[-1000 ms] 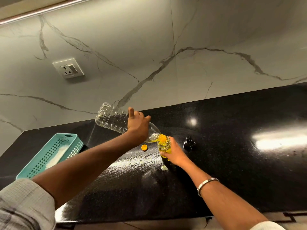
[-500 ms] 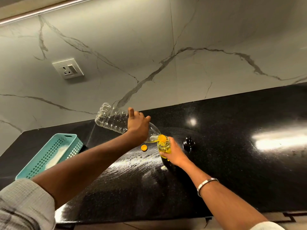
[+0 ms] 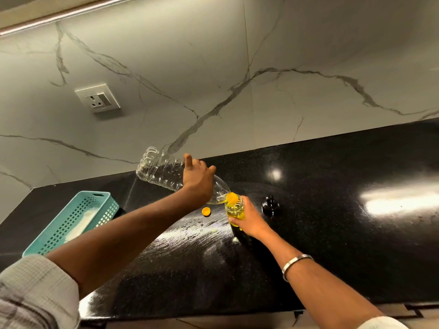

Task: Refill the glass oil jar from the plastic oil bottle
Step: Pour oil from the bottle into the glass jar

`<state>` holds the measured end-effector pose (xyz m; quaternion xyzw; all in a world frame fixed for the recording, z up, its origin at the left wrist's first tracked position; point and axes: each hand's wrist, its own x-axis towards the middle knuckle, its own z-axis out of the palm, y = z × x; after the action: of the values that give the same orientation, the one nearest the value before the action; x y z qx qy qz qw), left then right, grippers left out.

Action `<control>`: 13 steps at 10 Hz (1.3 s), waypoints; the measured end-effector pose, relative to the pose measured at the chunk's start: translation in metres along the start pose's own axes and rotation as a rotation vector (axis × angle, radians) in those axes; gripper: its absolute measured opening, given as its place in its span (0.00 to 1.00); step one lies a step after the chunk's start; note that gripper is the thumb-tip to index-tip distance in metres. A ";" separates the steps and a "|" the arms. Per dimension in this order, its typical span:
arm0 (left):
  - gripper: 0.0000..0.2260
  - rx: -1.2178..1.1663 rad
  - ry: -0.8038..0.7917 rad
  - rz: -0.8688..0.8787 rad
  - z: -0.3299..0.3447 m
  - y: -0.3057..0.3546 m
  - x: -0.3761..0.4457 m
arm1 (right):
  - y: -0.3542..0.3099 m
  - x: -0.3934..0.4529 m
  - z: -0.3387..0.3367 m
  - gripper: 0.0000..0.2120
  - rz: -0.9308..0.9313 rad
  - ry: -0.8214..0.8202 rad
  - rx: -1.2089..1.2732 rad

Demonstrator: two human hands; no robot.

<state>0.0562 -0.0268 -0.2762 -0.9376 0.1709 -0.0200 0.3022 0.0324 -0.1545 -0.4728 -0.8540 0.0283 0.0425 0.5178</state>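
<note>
Glass oil jar (image 3: 234, 208) upright on black counter (image 3: 332, 210), near centre, already mostly yellow with oil. Right hand (image 3: 249, 222) wrapped round lower body: rigid, breakable, likely slick if dripped on; best held low. Plastic oil bottle (image 3: 164, 170) tipped from 10 o'clock, neck over jar mouth, nearly drained, so light and squashy. Left hand (image 3: 198, 180) clamped on shoulder, forefinger lifted. Orange cap (image 3: 206, 211) at 9 o'clock, black lid (image 3: 270, 205) at 3 o'clock.
</note>
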 end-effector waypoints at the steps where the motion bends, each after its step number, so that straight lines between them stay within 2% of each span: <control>1: 0.21 0.002 0.001 -0.001 0.001 0.000 0.000 | 0.000 0.000 0.000 0.33 -0.004 0.003 -0.002; 8: 0.20 -0.008 0.015 -0.001 0.003 0.000 0.000 | -0.005 -0.004 -0.003 0.33 0.009 -0.013 0.011; 10: 0.20 -0.097 0.003 -0.018 0.012 -0.002 -0.002 | -0.007 -0.006 -0.004 0.33 0.005 -0.013 0.024; 12: 0.31 -0.300 -0.095 -0.049 0.040 -0.011 -0.011 | -0.010 -0.007 -0.007 0.34 0.009 -0.029 0.026; 13: 0.34 -0.388 -0.122 -0.053 0.060 -0.012 -0.017 | -0.012 -0.007 -0.011 0.35 0.003 -0.044 -0.009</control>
<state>0.0528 0.0220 -0.3173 -0.9819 0.1282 0.0624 0.1250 0.0269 -0.1585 -0.4568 -0.8551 0.0180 0.0624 0.5144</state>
